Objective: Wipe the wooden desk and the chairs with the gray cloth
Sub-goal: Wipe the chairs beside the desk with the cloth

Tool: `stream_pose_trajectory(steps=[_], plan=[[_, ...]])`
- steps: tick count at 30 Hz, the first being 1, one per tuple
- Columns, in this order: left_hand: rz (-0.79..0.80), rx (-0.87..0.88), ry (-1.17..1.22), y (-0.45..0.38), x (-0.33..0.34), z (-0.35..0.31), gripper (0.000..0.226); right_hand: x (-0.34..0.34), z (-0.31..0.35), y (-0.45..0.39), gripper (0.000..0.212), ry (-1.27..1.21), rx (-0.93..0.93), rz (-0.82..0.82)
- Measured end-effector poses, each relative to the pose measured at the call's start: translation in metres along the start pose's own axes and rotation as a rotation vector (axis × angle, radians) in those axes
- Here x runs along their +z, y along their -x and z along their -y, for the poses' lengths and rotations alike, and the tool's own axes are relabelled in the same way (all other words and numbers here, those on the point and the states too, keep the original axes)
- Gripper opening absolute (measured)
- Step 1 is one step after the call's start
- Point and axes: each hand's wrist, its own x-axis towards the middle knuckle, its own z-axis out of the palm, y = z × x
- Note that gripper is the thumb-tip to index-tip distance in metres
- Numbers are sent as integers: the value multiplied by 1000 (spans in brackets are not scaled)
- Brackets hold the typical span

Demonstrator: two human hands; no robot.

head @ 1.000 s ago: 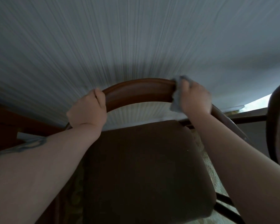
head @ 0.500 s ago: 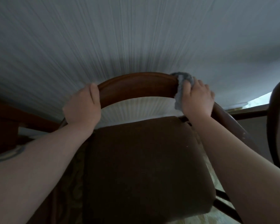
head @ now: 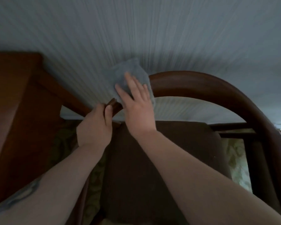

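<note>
Both our hands meet on the chair's curved wooden back (head: 209,88): left hand (head: 94,127) grips it, right hand (head: 136,101) presses the gray cloth (head: 131,73) flat, fingers spread, against striped pale wallpaper (head: 136,30), wooden desk (head: 15,103) leftward

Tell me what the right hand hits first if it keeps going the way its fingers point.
The right hand already presses the gray cloth against the chair's curved backrest. Past those, it would likely meet the striped wall; depth is unclear.

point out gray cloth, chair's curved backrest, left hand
gray cloth (head: 128,70), head view, upper part above the fingers.
curved backrest (head: 201,86), head view, top of the wooden arc.
left hand (head: 94,127), head view, back of the hand gripping the backrest's left end.
</note>
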Motion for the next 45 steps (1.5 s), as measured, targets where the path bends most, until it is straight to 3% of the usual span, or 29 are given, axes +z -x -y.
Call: stream_pose_trajectory(steps=[5,10,12,16,20,22,24,27,29,30,34,36,40,42,43,45], plan=[[-39,5,-26,1,-1,1,36,-6,-24,2,33,-43,28,-149],[-41,-1,-64,-2,4,0,48,-42,-89,8,22,-105,770,-585],[-37,-5,-56,-1,4,-1,49,-35,-77,4,21,-179,751,-565],[-35,2,-48,-2,4,0,49,-25,-53,-3,19,-232,434,-281],[-59,4,14,0,4,3,44,-39,-70,0,24,-308,716,-528],[-81,-31,58,5,3,8,42,-33,-56,-4,29,-365,789,-568],[-97,-78,84,17,4,18,43,-17,-22,-10,32,-359,693,-418],[-94,-142,84,45,0,37,57,7,31,-5,24,-123,139,-56],[-54,-213,75,66,-7,51,67,14,40,-4,21,76,-172,97],[-18,-260,74,76,-11,59,68,15,36,-7,26,164,-193,119],[71,-416,144,113,-17,89,68,9,44,-19,51,314,65,212],[81,-489,197,124,-16,99,66,18,79,-7,54,406,-43,425],[62,-506,217,131,-13,106,49,35,132,47,46,230,-484,727],[41,-534,276,130,-14,104,50,38,119,50,44,242,-586,710],[21,-541,294,130,-15,103,53,38,111,49,43,276,-549,641],[8,-532,284,128,-18,100,55,34,106,49,41,288,-299,464]])
